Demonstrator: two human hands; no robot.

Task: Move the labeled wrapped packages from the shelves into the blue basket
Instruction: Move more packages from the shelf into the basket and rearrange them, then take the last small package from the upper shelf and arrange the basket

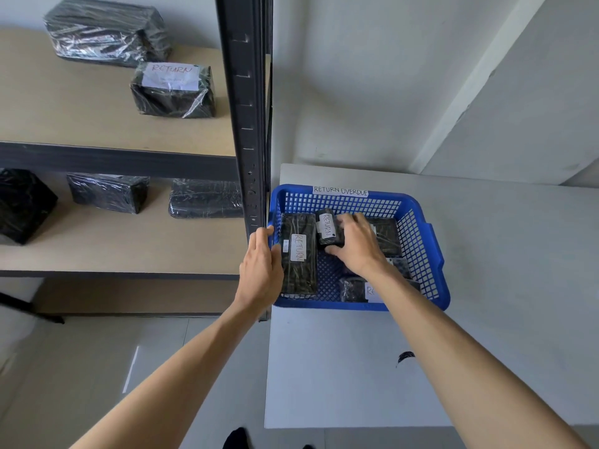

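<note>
The blue basket (pixel 424 241), tagged "RETURN OVERDUE", sits on a white table beside the shelving. Inside lie several black wrapped packages; a long one (pixel 298 254) with a "RETURN" label rests along its left side. My right hand (pixel 356 244) is inside the basket, gripping a small labeled package (pixel 327 226). My left hand (pixel 259 264) grips the basket's left rim. On the upper shelf stands one more package (pixel 173 90) with a "RETURN" label.
An unlabeled wrapped package (pixel 103 30) sits behind the labeled one on the upper shelf. Three unlabeled ones (pixel 108 192) rest on the lower shelf. A black steel upright (pixel 248 108) stands between shelves and the white table (pixel 486 319).
</note>
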